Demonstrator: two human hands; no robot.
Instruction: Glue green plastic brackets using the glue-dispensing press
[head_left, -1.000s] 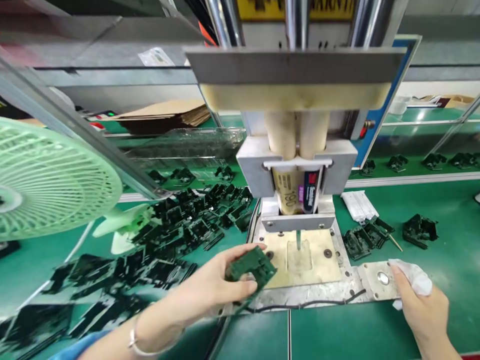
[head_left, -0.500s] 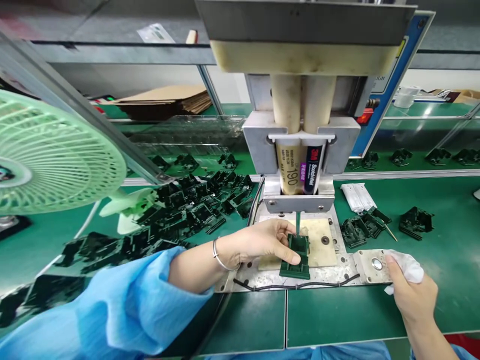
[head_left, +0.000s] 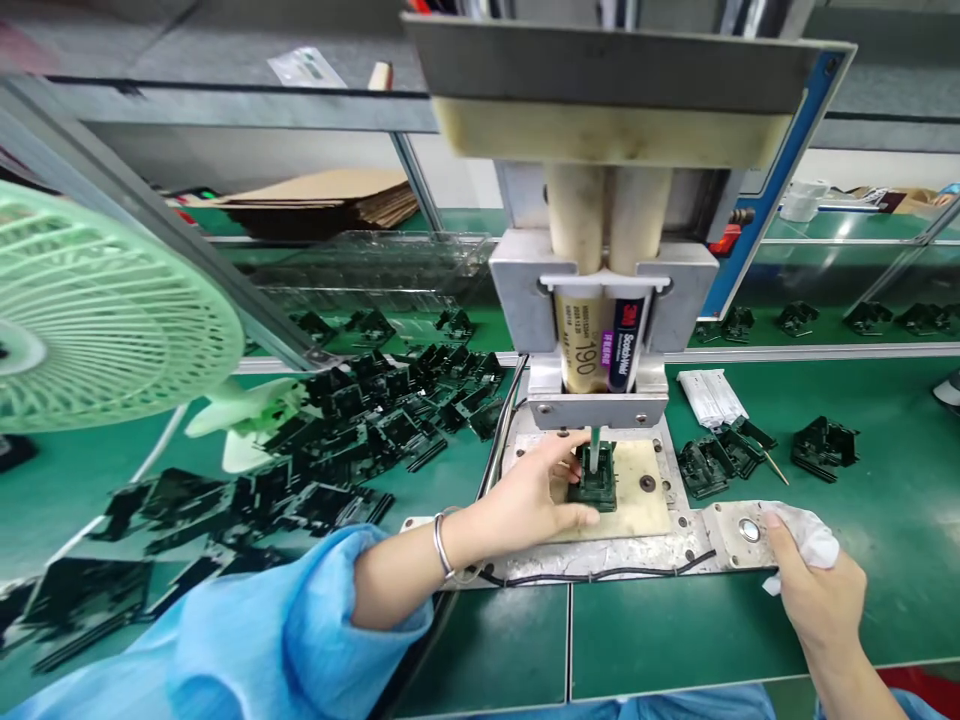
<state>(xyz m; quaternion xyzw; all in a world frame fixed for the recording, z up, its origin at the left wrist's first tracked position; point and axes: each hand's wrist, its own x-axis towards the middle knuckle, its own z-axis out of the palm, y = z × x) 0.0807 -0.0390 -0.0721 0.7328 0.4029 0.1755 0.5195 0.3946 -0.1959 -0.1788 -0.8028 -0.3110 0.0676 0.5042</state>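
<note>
My left hand (head_left: 529, 497) grips a small dark green plastic part (head_left: 596, 485) seated on the cream fixture plate (head_left: 645, 500), right under the thin nozzle (head_left: 594, 450) of a glue dispenser (head_left: 600, 340) that carries a twin adhesive cartridge. My right hand (head_left: 814, 590) rests at the right end of the metal base, closed around a crumpled white cloth (head_left: 814, 540). Its thumb lies beside a round metal button (head_left: 748, 529).
A heap of black-green plastic parts (head_left: 360, 430) lies to the left, with a pale green fan (head_left: 97, 310) beside it. More parts (head_left: 825, 445) and white packets (head_left: 716, 395) sit right of the machine. A black cable (head_left: 600, 574) runs along the base's front edge.
My left hand carried the green part from the left, set it upright at the base's front edge, then slid it back under the nozzle. My right hand stayed by the button.
</note>
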